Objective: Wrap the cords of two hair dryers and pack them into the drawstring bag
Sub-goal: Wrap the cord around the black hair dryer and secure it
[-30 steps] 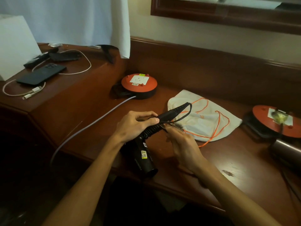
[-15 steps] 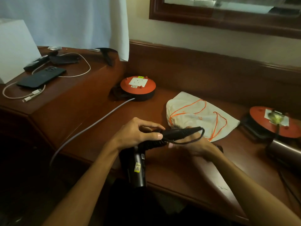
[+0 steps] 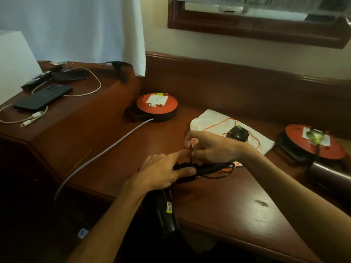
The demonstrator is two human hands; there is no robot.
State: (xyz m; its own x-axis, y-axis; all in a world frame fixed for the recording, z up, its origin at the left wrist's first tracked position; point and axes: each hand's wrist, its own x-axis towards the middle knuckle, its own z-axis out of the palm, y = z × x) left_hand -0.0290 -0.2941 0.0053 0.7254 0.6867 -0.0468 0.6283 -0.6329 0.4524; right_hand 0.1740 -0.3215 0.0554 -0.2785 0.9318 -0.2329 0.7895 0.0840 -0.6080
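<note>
A black hair dryer (image 3: 167, 211) hangs over the desk's front edge, barrel pointing down toward me. My left hand (image 3: 163, 171) grips its handle, index finger stretched forward. Its black cord (image 3: 212, 168) is looped along the handle. My right hand (image 3: 210, 147) pinches the cord just above the handle. The cord's black plug (image 3: 237, 134) lies on the white drawstring bag (image 3: 212, 120), which lies flat with orange strings behind my hands. A second, dark hair dryer (image 3: 330, 173) lies at the right edge, partly cut off.
Two orange cable reels stand on the wooden desk (image 3: 228, 198): one reel (image 3: 156, 105) at centre with a grey cable (image 3: 106, 150) running off the front, another reel (image 3: 313, 143) at right. A phone (image 3: 43, 97), white charging cables and a remote lie on the raised left shelf.
My right hand rose from beside the handle to above it, pulling cord. The plug now lies on the bag. The dryer's barrel stays hanging over the edge.
</note>
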